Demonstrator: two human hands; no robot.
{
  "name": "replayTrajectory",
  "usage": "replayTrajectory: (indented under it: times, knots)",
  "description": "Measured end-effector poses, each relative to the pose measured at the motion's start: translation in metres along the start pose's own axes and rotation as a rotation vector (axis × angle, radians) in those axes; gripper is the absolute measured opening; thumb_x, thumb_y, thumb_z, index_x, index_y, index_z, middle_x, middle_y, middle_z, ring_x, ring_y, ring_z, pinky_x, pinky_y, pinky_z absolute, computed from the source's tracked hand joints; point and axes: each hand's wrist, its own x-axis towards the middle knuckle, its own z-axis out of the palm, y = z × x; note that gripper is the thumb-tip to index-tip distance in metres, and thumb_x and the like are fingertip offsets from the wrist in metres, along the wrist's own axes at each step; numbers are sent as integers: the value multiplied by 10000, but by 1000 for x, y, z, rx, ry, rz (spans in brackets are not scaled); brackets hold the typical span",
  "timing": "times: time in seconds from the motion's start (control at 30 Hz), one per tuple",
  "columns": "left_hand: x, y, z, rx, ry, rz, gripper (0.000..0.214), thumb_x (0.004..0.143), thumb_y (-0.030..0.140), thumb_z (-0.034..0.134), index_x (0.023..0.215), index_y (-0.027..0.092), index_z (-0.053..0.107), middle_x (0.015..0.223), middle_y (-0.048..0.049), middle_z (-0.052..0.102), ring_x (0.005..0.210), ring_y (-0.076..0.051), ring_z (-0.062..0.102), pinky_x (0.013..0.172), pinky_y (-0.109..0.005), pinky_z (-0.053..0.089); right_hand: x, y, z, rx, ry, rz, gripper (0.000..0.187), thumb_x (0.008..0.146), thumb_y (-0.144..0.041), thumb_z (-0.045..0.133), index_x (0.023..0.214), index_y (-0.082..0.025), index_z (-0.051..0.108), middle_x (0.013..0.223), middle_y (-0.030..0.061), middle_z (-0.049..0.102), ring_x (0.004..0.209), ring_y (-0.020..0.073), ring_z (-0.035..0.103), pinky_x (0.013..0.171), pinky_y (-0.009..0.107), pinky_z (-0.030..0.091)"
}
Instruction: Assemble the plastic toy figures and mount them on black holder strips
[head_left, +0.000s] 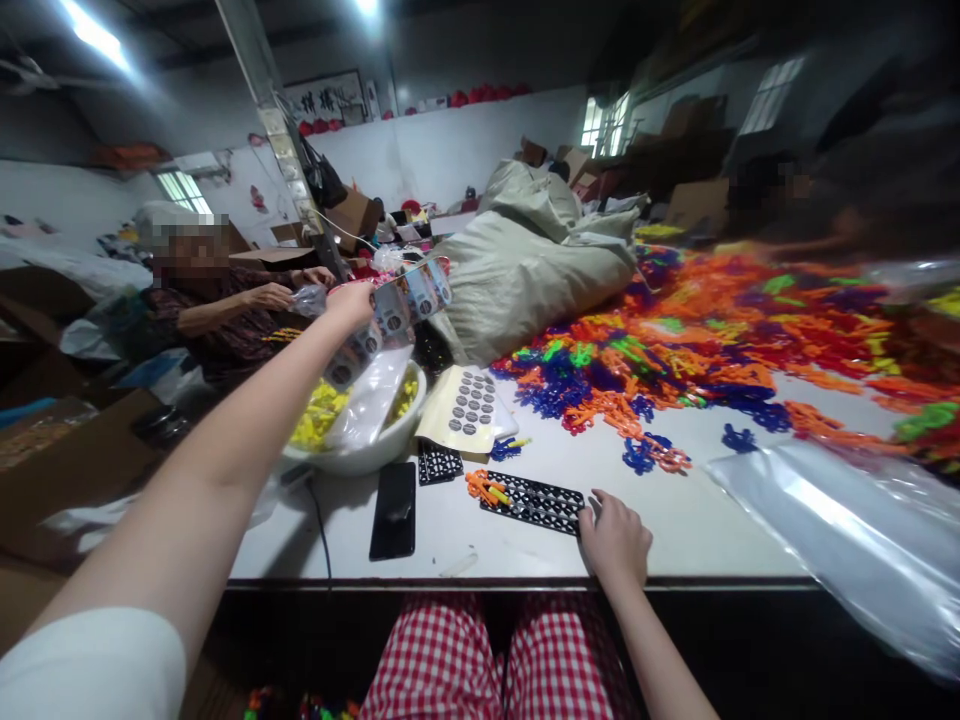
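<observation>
My left hand [351,305] is stretched out to the far left, over the bowl, closed at a strip of printed cards [394,310] with round dark marks; its fingertips are mostly hidden. Below it, a white bowl [367,460] holds small yellow plastic pieces [319,415], with a clear plastic bag [371,400] lying across them. Near the table's front edge, my right hand [616,542] grips the right end of a black perforated plastic tray [536,503]. Orange and yellow plastic pieces [487,490] lie on that tray's left end.
A black phone [393,510] and a sheet of round stickers [471,405] lie on the white table [675,510]. Behind stand a large pale sack [532,270] and a heap of coloured plastic pieces [720,340]. Clear bags [847,530] lie right. A co-worker [217,300] sits left.
</observation>
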Motion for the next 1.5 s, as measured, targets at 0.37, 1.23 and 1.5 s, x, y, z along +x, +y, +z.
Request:
replayTrajectory:
  times: [0.37, 1.23, 1.5]
  knots:
    - [-35, -56, 64, -101, -169, -132, 296, 737, 144, 466, 991, 105, 613, 962, -108, 672, 857, -197, 615, 733, -220, 456, 0, -1, -6, -5, -41, -5, 332, 826, -258, 353, 1040, -162, 589, 1107, 105, 607, 1018, 264, 516, 845, 403, 369]
    - [-88, -118, 34, -699, 577, -10, 271, 822, 212, 442, 1071, 173, 542, 992, -44, 633, 941, -185, 592, 872, -283, 445, 95, -353, 22, 251, -540, -272, 306, 714, -353, 558, 911, -134, 638, 1034, 164, 653, 1024, 345, 573, 872, 440, 417]
    - [-111, -112, 6, -939, 839, 189, 219, 800, 177, 522, 1017, 178, 547, 911, -8, 634, 854, -131, 611, 834, -253, 493, 71, -376, 23, 727, -420, -222, 306, 718, -224, 473, 1001, -132, 544, 909, 82, 640, 843, 200, 593, 676, 251, 474]
